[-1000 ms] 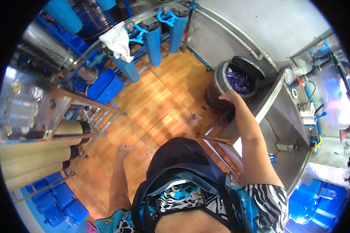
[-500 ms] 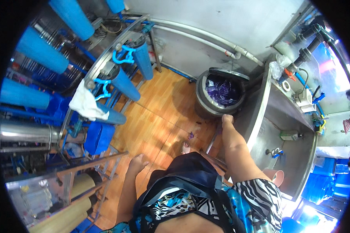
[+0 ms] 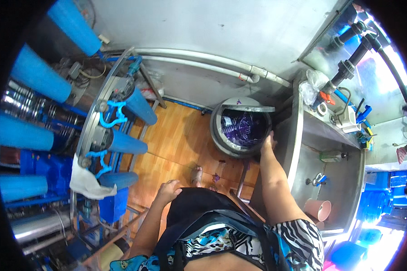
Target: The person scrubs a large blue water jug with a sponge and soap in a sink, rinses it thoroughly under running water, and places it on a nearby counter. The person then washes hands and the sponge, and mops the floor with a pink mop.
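Observation:
A dark grey round trash bin (image 3: 217,131) stands on the floor ahead of me, its lid (image 3: 248,108) swung partly up at the back. Crumpled purple, shiny wrapping (image 3: 243,130) fills its opening. My right arm reaches forward, and my right hand (image 3: 269,141) is at the bin's right rim, its fingers bent around the edge; part of the grip is hidden. Beside my dark apron (image 3: 190,201), my left hand (image 3: 168,190) hangs with loosely bent fingers and holds nothing.
A metal sink (image 3: 321,180) with a pink cup (image 3: 317,210) flanks me on the right. To the left stands a metal rack (image 3: 88,131) with blue filter housings (image 3: 126,141) and a white cloth (image 3: 88,183). Purple scraps (image 3: 216,177) lie on the tiled floor. Pipes (image 3: 190,56) run along the wall.
My view has shifted, and both feet now show more. My right hand has come up against the bin's right rim. The bin's lid looks lower over the opening. My left hand stays empty.

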Demonstrator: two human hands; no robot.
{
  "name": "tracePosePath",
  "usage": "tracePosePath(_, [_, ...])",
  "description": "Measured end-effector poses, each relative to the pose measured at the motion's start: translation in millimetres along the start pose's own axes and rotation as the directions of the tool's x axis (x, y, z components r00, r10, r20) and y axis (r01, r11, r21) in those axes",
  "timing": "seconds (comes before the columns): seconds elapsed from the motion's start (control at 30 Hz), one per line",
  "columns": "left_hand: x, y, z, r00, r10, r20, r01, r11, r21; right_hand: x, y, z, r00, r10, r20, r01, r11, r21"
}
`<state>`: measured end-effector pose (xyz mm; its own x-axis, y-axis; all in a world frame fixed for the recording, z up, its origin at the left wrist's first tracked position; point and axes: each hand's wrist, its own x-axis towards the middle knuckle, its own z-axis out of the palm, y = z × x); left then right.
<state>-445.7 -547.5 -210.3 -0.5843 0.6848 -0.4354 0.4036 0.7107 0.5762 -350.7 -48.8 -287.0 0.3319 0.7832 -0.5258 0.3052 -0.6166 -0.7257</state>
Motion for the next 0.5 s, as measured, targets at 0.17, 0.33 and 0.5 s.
tracePosePath(0.17, [77.8,16.1,-32.2,0.979,0.182,0.093,-0.182,0.983,-0.004,33.2,24.8,7.3,0.968,0.198,-0.155,-0.190,0.980,0.062])
tracePosePath(0.33, [138.2,16.1,-63.3,0.952,0.274,0.137,-0.281,0.959,0.037,92.7,86.3,38.3,0.982,-0.119,-0.149,0.150,0.964,0.220])
tracePosePath(0.5, [170.5,9.8,-84.6,0.946,0.259,0.196,-0.279,0.957,0.079,145.6,112.1,46.3,0.999,-0.037,-0.028,0.036,0.999,-0.024])
